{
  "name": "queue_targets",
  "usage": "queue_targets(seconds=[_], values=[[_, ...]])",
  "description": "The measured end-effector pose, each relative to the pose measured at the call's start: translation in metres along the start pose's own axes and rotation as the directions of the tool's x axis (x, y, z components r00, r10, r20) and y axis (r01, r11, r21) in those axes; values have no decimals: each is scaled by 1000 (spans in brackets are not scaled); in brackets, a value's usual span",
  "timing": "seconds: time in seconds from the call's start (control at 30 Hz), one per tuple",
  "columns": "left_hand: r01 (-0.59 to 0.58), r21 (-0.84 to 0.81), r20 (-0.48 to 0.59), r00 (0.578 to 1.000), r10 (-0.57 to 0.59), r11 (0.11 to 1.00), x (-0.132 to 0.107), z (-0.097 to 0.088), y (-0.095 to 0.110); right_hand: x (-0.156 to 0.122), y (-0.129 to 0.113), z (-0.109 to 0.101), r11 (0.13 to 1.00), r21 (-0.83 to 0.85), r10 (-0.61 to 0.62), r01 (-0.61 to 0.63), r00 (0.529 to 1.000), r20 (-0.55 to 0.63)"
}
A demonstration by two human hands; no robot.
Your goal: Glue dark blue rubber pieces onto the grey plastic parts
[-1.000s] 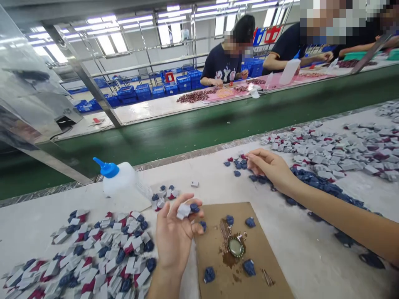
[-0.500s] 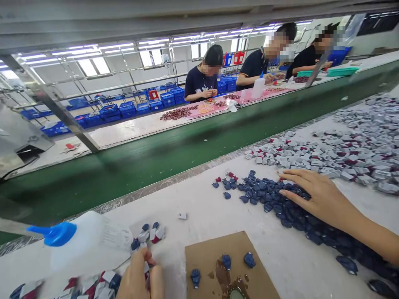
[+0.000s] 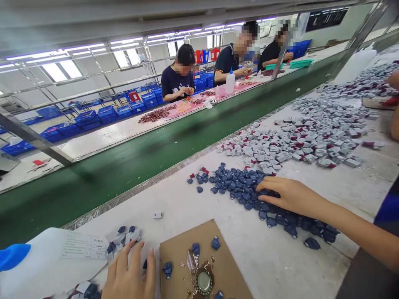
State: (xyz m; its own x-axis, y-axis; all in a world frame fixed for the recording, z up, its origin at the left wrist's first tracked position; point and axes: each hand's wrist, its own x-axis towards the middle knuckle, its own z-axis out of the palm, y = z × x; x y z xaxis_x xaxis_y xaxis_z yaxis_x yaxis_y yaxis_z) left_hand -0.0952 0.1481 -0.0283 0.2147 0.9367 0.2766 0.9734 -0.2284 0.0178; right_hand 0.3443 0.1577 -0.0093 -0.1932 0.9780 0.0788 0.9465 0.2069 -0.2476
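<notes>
My right hand (image 3: 285, 195) lies over the pile of small dark blue fist-shaped pieces (image 3: 238, 182). Its fingertips touch the pile, with thumb and fingers apart. My left hand (image 3: 129, 272) is low in the view, fingers spread above the table, beside a small cluster of grey-white and blue pieces (image 3: 120, 238). A dark piece shows between its fingers and thumb, apparently on the table. To its right lies a brown cardboard sheet (image 3: 177, 245) with several blue pieces, a wet brown smear and a bottle cap (image 3: 204, 282) holding clear liquid.
A white bottle (image 3: 46, 257) with a blue nozzle lies at left. Many grey-white and maroon pieces (image 3: 280, 141) cover the table at back right. Beyond runs a green conveyor belt (image 3: 140, 160); several people work across it. Another person's arm (image 3: 394, 104) shows at right.
The view has swung right, so things shift left in it. My left hand's fingers, curled together before, are now spread. My right hand stays at the blue pile.
</notes>
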Motion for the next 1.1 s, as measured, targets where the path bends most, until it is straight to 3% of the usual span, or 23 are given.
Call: queue_targets(seconds=[0.17, 0.33, 0.43, 0.57, 0.67, 0.77, 0.87, 0.97, 1.03, 1.1], values=[[28, 60, -93, 995, -22, 998, -1, -4, 13, -1, 11, -13, 990, 132, 56, -44, 994, -89], [8, 4, -142, 990, -7, 1000, -2, -7, 23, 27, 53, -9, 970, 181, 217, -161, 909, -356], [-31, -29, -164, 986, 25, 999, -2, -8, 26, 55, 72, 1, 983, 172, 112, -58, 940, -323], [-19, -71, -157, 988, 8, 997, -2, -9, 31, 77, 75, 14, 969, 228, -37, 93, 970, -241], [47, -117, -165, 984, -66, 992, -4, -11, 38, 80, 73, 18, 941, 316, -36, 118, 966, -255], [114, -172, -165, 976, -143, 978, -5, -14, 43, 81, 72, 16, 891, 445, 66, 92, 943, -327], [149, -252, -122, 975, -184, 956, -6, -17, 46, 85, 67, 9, 785, 616, 250, 56, 882, -399], [184, -410, -88, 967, -239, 894, -6, -22, 50, 89, 50, -5, 602, 794, 421, 82, 812, -404], [206, -571, -46, 959, -281, 795, -5, -29, 59, 88, 29, -16, 452, 884, 490, 121, 794, -360], [226, -738, 69, 963, -262, 636, 0, -38, 76, 82, -3, -25, 302, 942, 508, 147, 811, -290]])
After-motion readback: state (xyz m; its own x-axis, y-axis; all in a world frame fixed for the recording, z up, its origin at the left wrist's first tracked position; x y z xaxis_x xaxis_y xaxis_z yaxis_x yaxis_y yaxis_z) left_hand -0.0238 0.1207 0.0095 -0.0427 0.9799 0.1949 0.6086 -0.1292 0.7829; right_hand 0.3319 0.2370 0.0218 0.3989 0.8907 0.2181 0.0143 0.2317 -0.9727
